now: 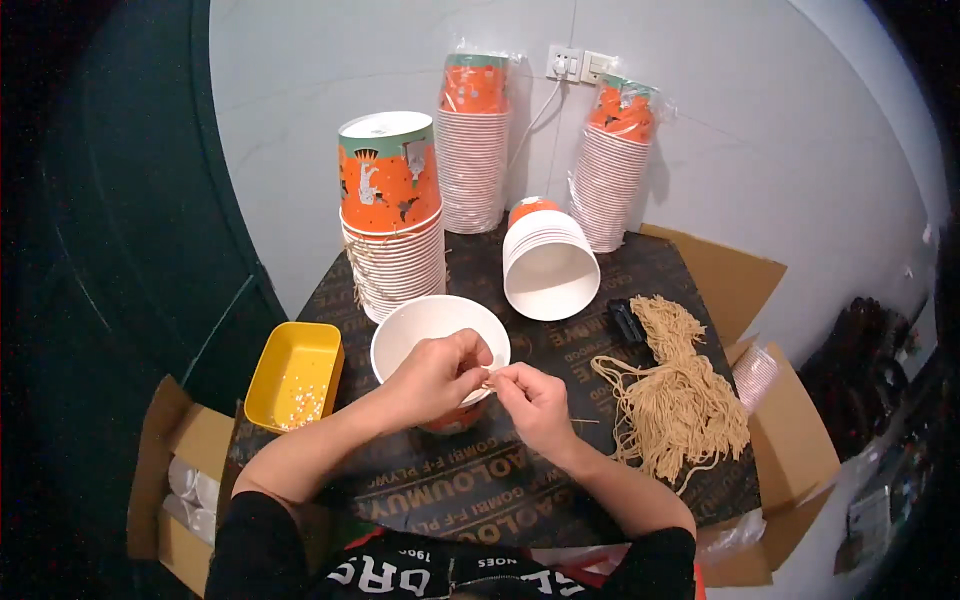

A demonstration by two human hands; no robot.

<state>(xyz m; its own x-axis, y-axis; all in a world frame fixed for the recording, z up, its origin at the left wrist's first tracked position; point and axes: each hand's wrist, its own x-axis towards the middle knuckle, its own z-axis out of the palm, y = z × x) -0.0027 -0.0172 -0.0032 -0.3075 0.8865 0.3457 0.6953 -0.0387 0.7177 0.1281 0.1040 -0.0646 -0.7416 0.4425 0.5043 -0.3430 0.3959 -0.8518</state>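
Note:
My left hand [437,377] grips the near rim of a white-lined orange paper cup [432,323] that stands on the dark board. My right hand [535,402] pinches a thin tan string [583,421] right at that rim, fingertips touching the left hand's. A bundle of the same tan strings [680,395] lies to the right of my right hand.
Stacks of orange paper cups: one upside down [392,215] behind the cup, one lying on its side [549,262], two wrapped stacks [473,140] [612,175] against the wall. A yellow tray [295,374] with small white bits is at left. Cardboard box flaps [790,440] surround the board.

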